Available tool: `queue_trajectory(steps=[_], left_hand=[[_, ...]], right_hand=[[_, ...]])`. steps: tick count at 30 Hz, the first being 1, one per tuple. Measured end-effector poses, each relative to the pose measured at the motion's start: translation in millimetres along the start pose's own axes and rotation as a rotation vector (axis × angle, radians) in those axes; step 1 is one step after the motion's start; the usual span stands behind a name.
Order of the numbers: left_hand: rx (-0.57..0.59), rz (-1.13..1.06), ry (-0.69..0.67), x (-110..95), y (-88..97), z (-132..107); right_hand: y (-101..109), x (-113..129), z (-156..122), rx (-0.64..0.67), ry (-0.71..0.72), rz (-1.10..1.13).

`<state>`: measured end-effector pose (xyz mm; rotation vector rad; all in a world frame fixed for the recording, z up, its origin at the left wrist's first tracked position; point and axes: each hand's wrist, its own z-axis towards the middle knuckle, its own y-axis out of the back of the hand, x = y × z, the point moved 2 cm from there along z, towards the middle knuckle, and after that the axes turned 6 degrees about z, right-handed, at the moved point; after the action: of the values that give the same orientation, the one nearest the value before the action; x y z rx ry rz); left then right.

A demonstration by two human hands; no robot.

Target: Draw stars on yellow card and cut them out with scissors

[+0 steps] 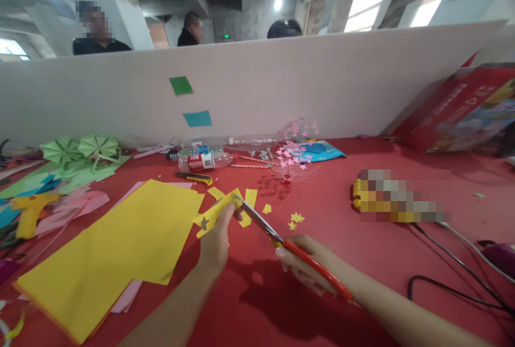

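Note:
My left hand [219, 231] pinches a strip of yellow paper [215, 212] that has a star-shaped hole near its left end. In my right hand [303, 261] is a pair of scissors with red handles [317, 264], its fingers closed round them. The scissor blades [257, 219] point up and left, their tips at the strip's right end. Several yellow paper scraps [250, 199] lie behind the strip. Small yellow paper stars [296, 218] rest on the red table just right of the blades. Large yellow sheets [132, 240] lie left of my left hand.
Behind stand a pink star decoration [287, 156], plastic bottles [201, 161] and a yellow utility knife [197, 178]. A yellow glue gun [32, 210] and green paper wheels [98, 146] lie left. A power strip [394, 197] with cables sits right. A white partition [261, 89] closes the back.

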<state>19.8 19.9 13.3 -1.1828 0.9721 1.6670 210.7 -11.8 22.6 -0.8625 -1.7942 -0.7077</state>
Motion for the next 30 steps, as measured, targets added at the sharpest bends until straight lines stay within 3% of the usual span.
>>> queue_trajectory(steps=[8, 23, 30], left_hand=[[-0.022, 0.171, -0.034, -9, -6.6, -15], [0.028, 0.212, -0.034, -10, -7.6, -15], [-0.017, 0.139, -0.091, -3, -7.5, -14]], right_hand=[[-11, -1, -4, 0.025, 0.010, -0.009], [-17, 0, -7, 0.016, 0.044, 0.021], [-17, -5, -6, 0.018, 0.061, 0.010]])
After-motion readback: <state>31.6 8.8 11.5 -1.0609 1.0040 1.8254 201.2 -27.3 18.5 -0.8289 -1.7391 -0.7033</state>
